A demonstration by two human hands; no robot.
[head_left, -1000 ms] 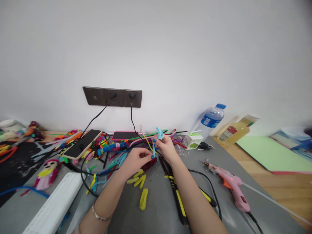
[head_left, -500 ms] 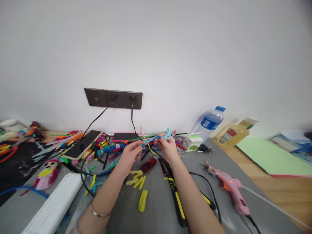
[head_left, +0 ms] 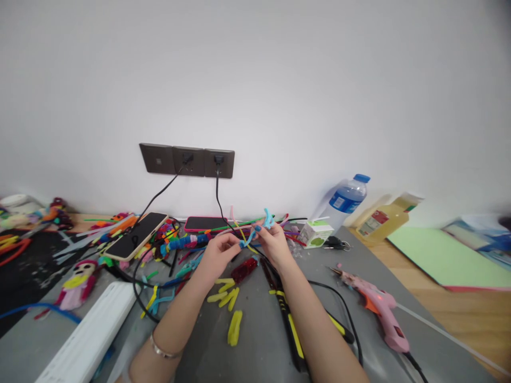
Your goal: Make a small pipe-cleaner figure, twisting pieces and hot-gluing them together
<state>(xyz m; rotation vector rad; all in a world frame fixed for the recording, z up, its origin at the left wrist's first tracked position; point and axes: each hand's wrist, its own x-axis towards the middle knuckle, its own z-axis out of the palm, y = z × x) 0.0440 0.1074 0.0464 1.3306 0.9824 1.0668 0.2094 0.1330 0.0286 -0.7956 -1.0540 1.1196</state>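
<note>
Between both hands, above the grey mat, a light blue pipe cleaner (head_left: 269, 218) is bent into loops at its right end. My right hand (head_left: 274, 246) pinches it near those loops. At its lower left end, the thumb and fingers of my left hand (head_left: 220, 252) are closed on it. Below the hands lie a dark red piece (head_left: 244, 269) and several folded yellow pipe cleaner pieces (head_left: 235, 327). Pliers with black and yellow handles (head_left: 291, 332) lie by my right forearm, which partly covers them.
A pink hot glue gun (head_left: 379, 308) lies at the right, its cord trailing forward. Behind it stand a water bottle (head_left: 347, 197), a yellow bottle (head_left: 385, 218) and a small box (head_left: 316, 234). At the left are a phone (head_left: 136, 238), a doll (head_left: 76, 284) and a white power strip (head_left: 90, 335).
The blue pipe cleaner's looped end has shifted slightly left, and its straight part now slopes down toward my left hand. My left hand has moved slightly right and lower.
</note>
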